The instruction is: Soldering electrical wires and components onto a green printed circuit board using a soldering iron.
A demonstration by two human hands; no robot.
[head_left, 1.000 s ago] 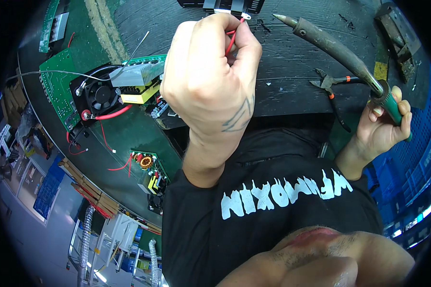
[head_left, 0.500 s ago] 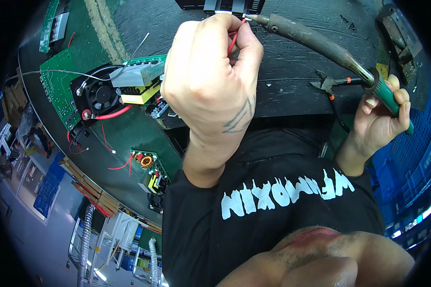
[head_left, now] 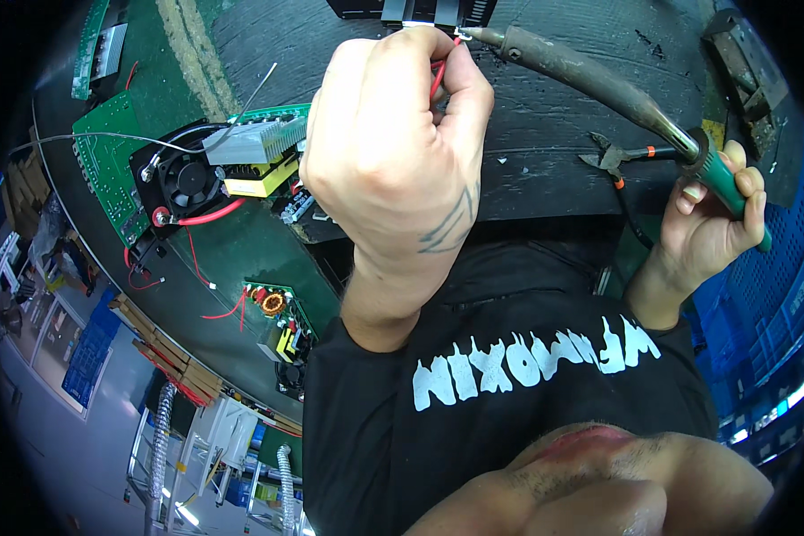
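Note:
My left hand (head_left: 397, 134) pinches a red wire (head_left: 438, 76) between thumb and forefinger, near the far edge of the view. The wire's end meets a small metal terminal (head_left: 463, 35) by a black housing (head_left: 433, 11), which is cut off by the frame's top. My right hand (head_left: 707, 210) is wrapped round the green handle of a soldering iron (head_left: 590, 80). Its tip lies at the terminal, next to the wire end; whether it touches is too small to tell. My left fingers hide part of the wire and the housing's near side.
Side cutters (head_left: 611, 157) with dark, orange-banded handles lie on the black board (head_left: 545, 134). At left are a circuit board with a fan (head_left: 188, 180) and heatsink, and a thin solder-like strand (head_left: 125, 136). A metal stand (head_left: 749, 76) sits far right; a smaller circuit board (head_left: 277, 308) lies nearer.
Almost nothing differs. My left hand has turned very slightly at the wrist, while the wire and the soldering iron stay at the terminal.

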